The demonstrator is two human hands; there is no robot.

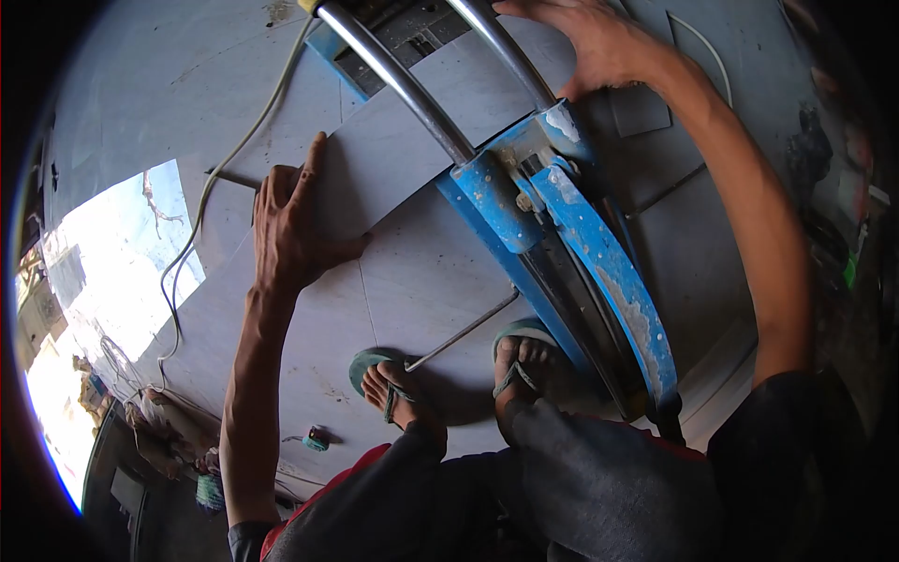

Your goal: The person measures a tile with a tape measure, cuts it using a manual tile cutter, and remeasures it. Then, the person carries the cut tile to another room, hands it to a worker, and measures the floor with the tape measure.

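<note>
A long grey tile (403, 140) lies across a blue tile cutter (506, 201), beneath its two metal rails. At the tile's left end is my left hand (295, 225), thumb and forefinger spread along its edges. My right hand (585, 42) reaches over the tile's far right end, its thumb and fingers apart around the edge. The cutter's worn blue handle (618, 272) slants down toward my knees, and no hand is on it. Part of the right hand's fingers is cut off by the top of the view.
My feet in green flip-flops stand on the tiled floor (318, 356) near the cutter's metal support rod (464, 330). A pale cable (243, 140) curves down the left side. A small green object (316, 437) lies near my left foot. Bright light falls at far left.
</note>
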